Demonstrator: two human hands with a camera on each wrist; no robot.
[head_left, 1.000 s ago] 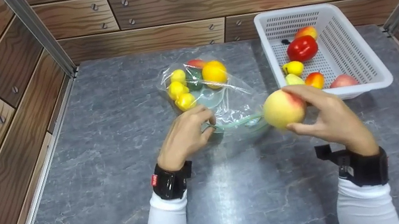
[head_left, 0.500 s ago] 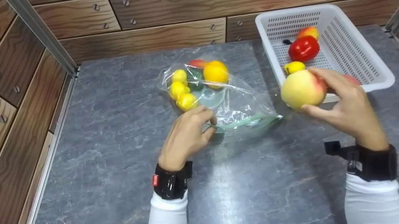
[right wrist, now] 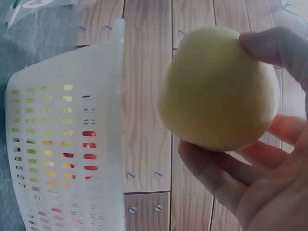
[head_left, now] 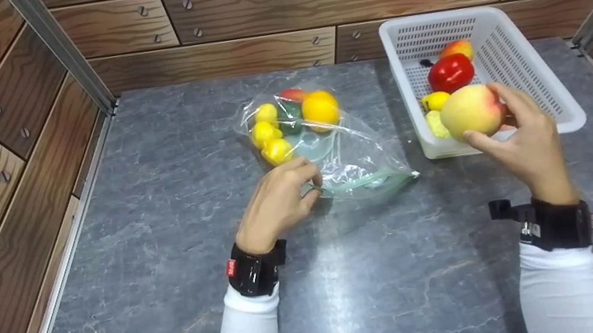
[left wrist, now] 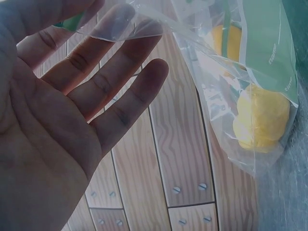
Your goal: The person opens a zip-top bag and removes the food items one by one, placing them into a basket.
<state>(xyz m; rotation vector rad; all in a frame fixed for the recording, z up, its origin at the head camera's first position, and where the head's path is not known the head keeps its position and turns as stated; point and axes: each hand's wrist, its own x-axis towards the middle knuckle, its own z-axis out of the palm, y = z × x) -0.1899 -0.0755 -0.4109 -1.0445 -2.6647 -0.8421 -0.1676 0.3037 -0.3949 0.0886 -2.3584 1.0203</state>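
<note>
My right hand (head_left: 530, 140) grips a large yellow peach (head_left: 470, 112) with a red blush, held above the near side of the white basket (head_left: 562, 101). In the right wrist view the peach (right wrist: 219, 89) sits between thumb and fingers, apart from the basket wall (right wrist: 118, 96). My left hand (head_left: 277, 197) pinches the edge of a clear zip bag (head_left: 360, 146) near its green-striped mouth. Inside that bag lie several yellow lemons (head_left: 265, 134), an orange (head_left: 319, 110), a dark green item (head_left: 289, 117) and something red (head_left: 293, 94). The left wrist view shows the bag film (left wrist: 144, 29) at the fingertips.
In the basket lie a red bell pepper (head_left: 451, 72), a red-yellow fruit (head_left: 457, 49), a small yellow fruit (head_left: 436, 101) and a pale green-yellow fruit (head_left: 437, 124). The grey marbled table (head_left: 148, 156) is bordered by wood-patterned walls (head_left: 256, 9).
My right hand has carried the peach from beside the bag's mouth rightward and away from me, over the basket. The left hand and the bag have stayed in place.
</note>
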